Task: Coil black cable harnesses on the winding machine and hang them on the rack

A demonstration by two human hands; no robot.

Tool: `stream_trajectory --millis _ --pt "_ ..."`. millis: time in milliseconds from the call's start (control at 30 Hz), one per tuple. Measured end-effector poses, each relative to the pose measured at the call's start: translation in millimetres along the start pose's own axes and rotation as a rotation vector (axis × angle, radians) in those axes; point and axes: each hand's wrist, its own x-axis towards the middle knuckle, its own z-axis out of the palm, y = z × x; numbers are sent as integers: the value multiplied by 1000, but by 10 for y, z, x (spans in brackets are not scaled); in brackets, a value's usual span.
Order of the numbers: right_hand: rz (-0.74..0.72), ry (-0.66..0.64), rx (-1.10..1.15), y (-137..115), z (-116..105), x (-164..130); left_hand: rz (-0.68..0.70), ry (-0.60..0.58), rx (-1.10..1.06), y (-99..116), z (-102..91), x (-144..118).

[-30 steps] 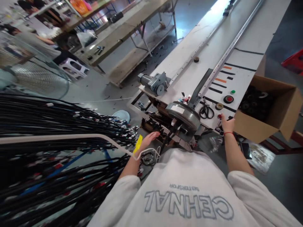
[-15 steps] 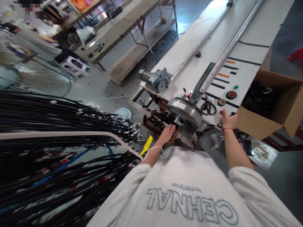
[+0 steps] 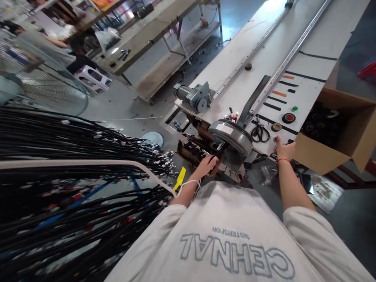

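The left hand (image 3: 208, 165) is half curled beside dark, rusty metal machine parts (image 3: 188, 152), just below the round grey metal drum (image 3: 235, 137); whether it grips anything I cannot tell; the right hand (image 3: 286, 150), partly bent, its hold unclear, is at the flat white tabletop's (image 3: 311, 66) near edge; beyond lie black-handled scissors (image 3: 260, 134).

Hands (image 3: 286, 150) at white table's (image 3: 270, 55) near end

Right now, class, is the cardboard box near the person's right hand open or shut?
Open: near the right hand, the cardboard box has an uncovered top, and dark items show inside.
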Motion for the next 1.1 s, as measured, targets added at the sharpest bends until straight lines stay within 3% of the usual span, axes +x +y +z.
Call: stream_trajectory --millis 100,200,667,867,933,1033,1100 --pt "14 2 23 -1 -4 -11 -112 -83 -96 -238 -90 -219" --pt "5 10 30 2 2 -18 -141 2 -45 -351 -114 -396" --pt "-23 8 0 -1 -15 -34 15 131 182 99 102 -73" --pt "-44 12 -17 13 14 -13 -8 140 40 110 163 -15" --pt "-49 17 -16 25 27 5 -46 74 -75 46 116 -23" --pt "-46 14 -4 40 39 33 -93 -262 -158 -134 -29 -140" --pt "-44 14 6 47 43 46 -130 -453 -61 -277 -127 -293"
